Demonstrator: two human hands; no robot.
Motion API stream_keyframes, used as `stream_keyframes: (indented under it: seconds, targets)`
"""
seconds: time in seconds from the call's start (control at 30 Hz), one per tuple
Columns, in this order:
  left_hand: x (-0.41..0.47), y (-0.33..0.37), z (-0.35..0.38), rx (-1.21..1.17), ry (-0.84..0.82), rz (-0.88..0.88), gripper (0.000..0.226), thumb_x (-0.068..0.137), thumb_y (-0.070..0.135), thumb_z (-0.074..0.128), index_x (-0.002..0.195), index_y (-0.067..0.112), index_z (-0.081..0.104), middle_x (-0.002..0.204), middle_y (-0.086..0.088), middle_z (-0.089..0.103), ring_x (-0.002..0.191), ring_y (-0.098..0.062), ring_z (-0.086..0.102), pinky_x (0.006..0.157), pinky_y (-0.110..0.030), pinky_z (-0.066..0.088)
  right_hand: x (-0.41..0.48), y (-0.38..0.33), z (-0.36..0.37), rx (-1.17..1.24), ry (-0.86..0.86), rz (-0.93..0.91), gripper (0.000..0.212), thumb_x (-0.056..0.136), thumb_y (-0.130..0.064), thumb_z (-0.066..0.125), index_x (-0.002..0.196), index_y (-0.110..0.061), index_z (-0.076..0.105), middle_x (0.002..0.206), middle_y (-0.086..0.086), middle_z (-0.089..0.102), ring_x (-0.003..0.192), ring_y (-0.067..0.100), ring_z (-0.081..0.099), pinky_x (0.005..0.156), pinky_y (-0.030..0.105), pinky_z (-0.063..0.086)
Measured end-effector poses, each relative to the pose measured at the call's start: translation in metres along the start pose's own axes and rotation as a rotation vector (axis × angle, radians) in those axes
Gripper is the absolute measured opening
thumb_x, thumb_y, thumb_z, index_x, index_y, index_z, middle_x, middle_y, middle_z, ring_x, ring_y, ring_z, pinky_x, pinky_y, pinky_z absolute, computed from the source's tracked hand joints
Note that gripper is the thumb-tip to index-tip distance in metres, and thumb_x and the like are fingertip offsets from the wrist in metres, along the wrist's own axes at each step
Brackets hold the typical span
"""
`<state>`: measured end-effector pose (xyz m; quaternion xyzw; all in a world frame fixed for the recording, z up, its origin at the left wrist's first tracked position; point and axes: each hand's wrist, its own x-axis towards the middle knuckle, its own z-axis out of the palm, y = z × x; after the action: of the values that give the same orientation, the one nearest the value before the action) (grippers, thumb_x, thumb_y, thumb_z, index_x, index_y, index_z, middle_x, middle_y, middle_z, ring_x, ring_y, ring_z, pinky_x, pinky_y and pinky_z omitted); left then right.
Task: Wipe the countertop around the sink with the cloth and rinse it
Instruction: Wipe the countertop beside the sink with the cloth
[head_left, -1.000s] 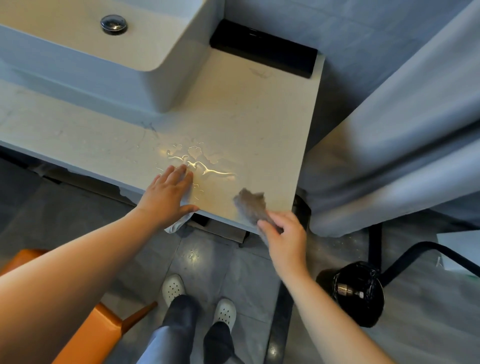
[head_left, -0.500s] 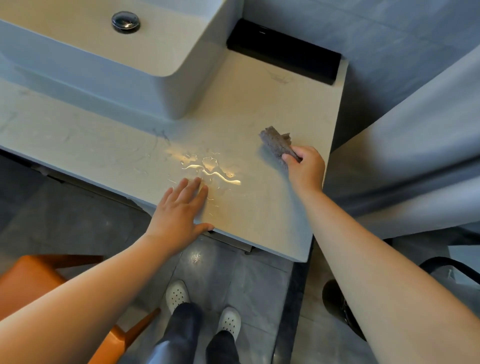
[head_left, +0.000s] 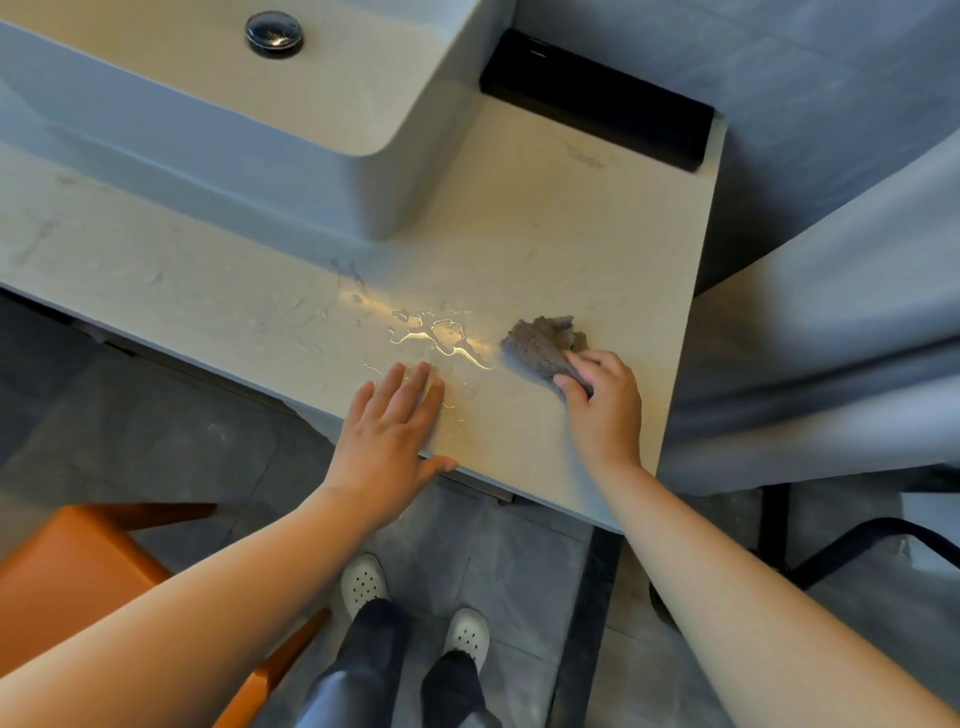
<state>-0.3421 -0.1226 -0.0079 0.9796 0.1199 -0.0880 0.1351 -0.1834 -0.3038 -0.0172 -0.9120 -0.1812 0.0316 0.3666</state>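
Observation:
A pale stone countertop (head_left: 545, 223) runs around a white vessel sink (head_left: 291, 171) with a chrome drain (head_left: 274, 32). A small puddle of water (head_left: 441, 338) glints near the counter's front edge. My right hand (head_left: 602, 405) presses a crumpled grey cloth (head_left: 540, 345) flat on the counter, just right of the puddle. My left hand (head_left: 389, 436) lies flat with fingers spread on the counter's front edge, its fingertips at the near side of the puddle, holding nothing.
A black box (head_left: 597, 98) sits at the counter's back right corner. Grey curtain fabric (head_left: 831, 338) hangs right of the counter. An orange stool (head_left: 78, 582) stands at lower left, a black hose (head_left: 872, 540) at lower right. My shoes (head_left: 415, 608) are below.
My right hand has drawn the cloth back from the counter's right rear toward the front, ending beside the puddle. My left hand stays planted at the front edge.

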Motion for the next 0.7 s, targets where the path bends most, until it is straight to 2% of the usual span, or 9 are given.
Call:
stream_keyframes:
  seconds: [0.1,0.23,0.3,0.4,0.57,0.7]
  targets:
    - [0.0,-0.002,-0.001,-0.003,-0.018,0.008,0.087,0.088,0.063,0.042,0.152,0.02,0.001,0.16,-0.001,-0.009,0.146,-0.025,-0.011,0.119,-0.042,-0.002,-0.031,-0.005,0.0,0.009,-0.032,-0.011,0.032,0.086,-0.011,0.065,0.118,-0.012,0.066,0.107,-0.001,0.061,0.1,0.016,0.052,0.085,0.023,0.043]
    - [-0.006,-0.018,-0.011,-0.136,-0.018,0.083,0.089,0.087,0.056,0.052,0.152,0.02,0.001,0.16,0.001,-0.003,0.146,-0.017,-0.005,0.119,-0.036,0.0,-0.072,-0.012,0.001,0.018,-0.054,-0.023,0.033,0.086,-0.011,0.066,0.119,-0.015,0.066,0.109,-0.003,0.061,0.101,0.011,0.051,0.086,0.018,0.041]
    - [-0.011,-0.033,-0.016,-0.109,0.011,0.092,0.086,0.088,0.056,0.048,0.152,0.02,0.004,0.159,0.001,0.002,0.146,-0.017,-0.002,0.12,-0.038,0.003,-0.091,-0.016,0.003,0.028,-0.058,-0.024,0.034,0.085,-0.01,0.067,0.119,-0.015,0.066,0.108,-0.004,0.061,0.1,0.012,0.052,0.086,0.017,0.039]
    - [-0.015,-0.05,-0.021,-0.035,0.035,-0.011,0.085,0.087,0.06,0.044,0.152,0.018,0.01,0.16,-0.003,0.007,0.147,-0.024,0.0,0.119,-0.041,0.003,-0.114,-0.022,0.005,0.052,-0.107,-0.017,0.034,0.085,-0.01,0.068,0.118,-0.018,0.067,0.106,-0.007,0.061,0.099,0.011,0.052,0.087,0.019,0.042]
    - [-0.015,-0.057,-0.025,-0.003,-0.047,-0.157,0.089,0.086,0.065,0.04,0.152,0.017,0.004,0.16,-0.01,-0.007,0.146,-0.031,-0.008,0.118,-0.047,0.002,-0.118,-0.043,-0.004,0.161,-0.263,0.096,0.028,0.087,-0.013,0.066,0.114,-0.018,0.069,0.099,-0.01,0.061,0.097,0.006,0.057,0.086,0.015,0.046]
    - [-0.007,-0.062,-0.026,0.047,-0.064,-0.186,0.097,0.083,0.071,0.035,0.152,0.015,-0.003,0.159,-0.01,-0.013,0.145,-0.033,-0.012,0.118,-0.051,0.001,-0.083,-0.057,-0.014,0.172,-0.138,0.078,0.025,0.084,-0.012,0.068,0.109,-0.016,0.071,0.094,-0.006,0.06,0.086,0.0,0.055,0.075,0.004,0.039]
